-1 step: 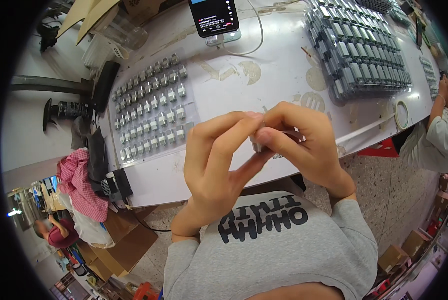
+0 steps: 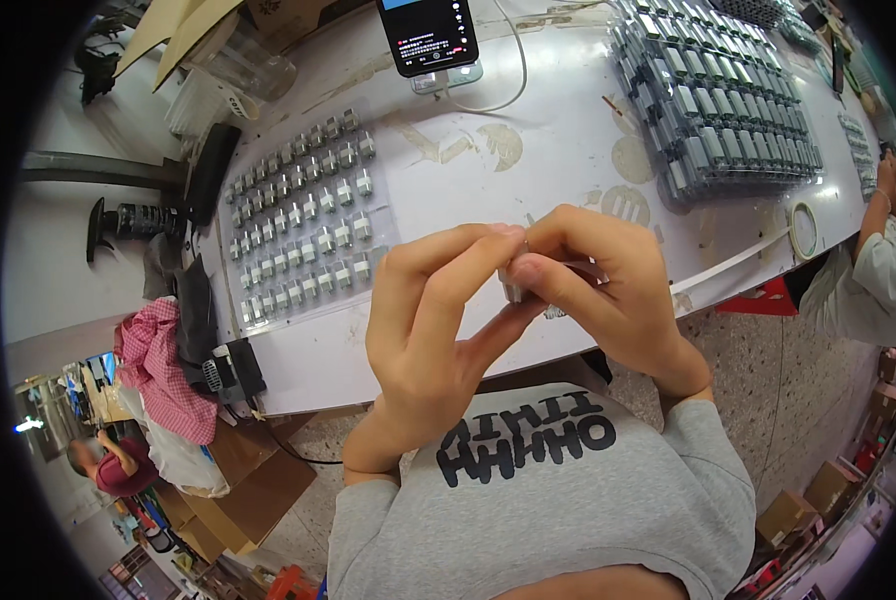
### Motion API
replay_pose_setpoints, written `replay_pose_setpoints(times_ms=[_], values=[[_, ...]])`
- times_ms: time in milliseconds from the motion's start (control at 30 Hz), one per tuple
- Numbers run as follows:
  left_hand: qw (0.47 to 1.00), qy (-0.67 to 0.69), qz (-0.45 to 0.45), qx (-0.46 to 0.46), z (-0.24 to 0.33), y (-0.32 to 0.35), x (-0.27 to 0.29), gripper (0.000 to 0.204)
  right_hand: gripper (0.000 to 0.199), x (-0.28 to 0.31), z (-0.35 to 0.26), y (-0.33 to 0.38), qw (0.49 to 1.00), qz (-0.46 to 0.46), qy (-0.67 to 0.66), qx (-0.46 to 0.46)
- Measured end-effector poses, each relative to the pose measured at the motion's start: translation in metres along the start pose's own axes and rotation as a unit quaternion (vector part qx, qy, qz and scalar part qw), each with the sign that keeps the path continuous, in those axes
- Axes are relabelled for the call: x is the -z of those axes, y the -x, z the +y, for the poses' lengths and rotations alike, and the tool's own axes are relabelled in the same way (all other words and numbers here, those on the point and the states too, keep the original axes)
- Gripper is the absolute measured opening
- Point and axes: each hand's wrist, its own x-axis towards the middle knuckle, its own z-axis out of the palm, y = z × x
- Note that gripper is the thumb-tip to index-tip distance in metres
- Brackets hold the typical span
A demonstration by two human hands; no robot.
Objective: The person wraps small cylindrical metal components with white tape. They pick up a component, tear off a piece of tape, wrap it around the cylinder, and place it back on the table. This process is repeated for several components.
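Note:
Over the near edge of the table, my hands meet fingertip to fingertip. Between them is a small silvery piece (image 2: 514, 291), mostly covered by the fingers, so its exact kind is unclear. My left hand (image 2: 423, 325) pinches it from the left, thumb underneath. From the other side my right hand (image 2: 608, 285) grips it, with index finger and thumb bent close against it. A narrow whitish strip (image 2: 733, 262) stretches right from behind my right hand toward a pale ring-shaped roll (image 2: 802, 230). Left of my hands lies a clear tray (image 2: 376, 215) with rows of small silver-and-white metal parts.
Stacked clear trays (image 2: 738, 185) full of similar parts stand at the back right. A lit phone (image 2: 428, 40) with a white cable (image 2: 513, 90) is at the back. A black spray bottle (image 2: 138, 220) and checked cloth (image 2: 168, 365) lie left. Another person's arm (image 2: 876, 215) reaches in at right.

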Motion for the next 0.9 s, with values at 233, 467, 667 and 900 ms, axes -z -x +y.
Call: replay_pose_setpoints(times_ms=[233,467,667,900], values=[[0.997,0.051,-0.010,0.055,0.004,-0.005,0.008,0.044,0.015,0.018,-0.006,-0.001,0.994,-0.094,0.063,-0.005],[0.997,0.054,-0.042,0.047,0.006,-0.004,0.013,0.045,0.013,0.023,-0.009,0.004,0.993,-0.115,0.041,-0.002],[0.999,0.024,-0.014,0.023,0.006,-0.004,0.011,0.047,0.011,0.022,-0.010,0.002,0.992,-0.123,-0.018,-0.006],[0.996,0.063,0.049,0.041,0.003,0.009,0.002,0.049,0.011,0.019,-0.010,0.006,0.989,-0.115,-0.077,-0.045]])
